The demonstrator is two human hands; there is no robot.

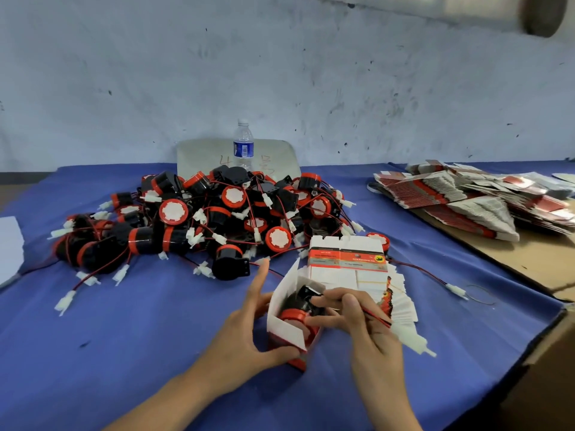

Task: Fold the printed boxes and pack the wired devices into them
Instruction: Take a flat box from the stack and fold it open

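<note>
An opened red and white printed box (pixel 287 329) lies on the blue cloth in front of me. My left hand (pixel 249 331) holds it, thumb against the near red end, index finger pointing up. Inside the box sits a black and red wired device (pixel 297 307). My right hand (pixel 357 318) pinches the device and its red and black wire, and the white connector (pixel 413 342) sticks out past my palm. A stack of flat printed boxes (pixel 348 262) lies just behind the open box.
A big pile of black and red wired devices (pixel 202 219) covers the middle of the table, with a water bottle (pixel 243 144) behind it. More flat printed boxes (pixel 466 197) lie on brown cardboard (pixel 529 259) at the right. White paper (pixel 9 247) lies at the left edge.
</note>
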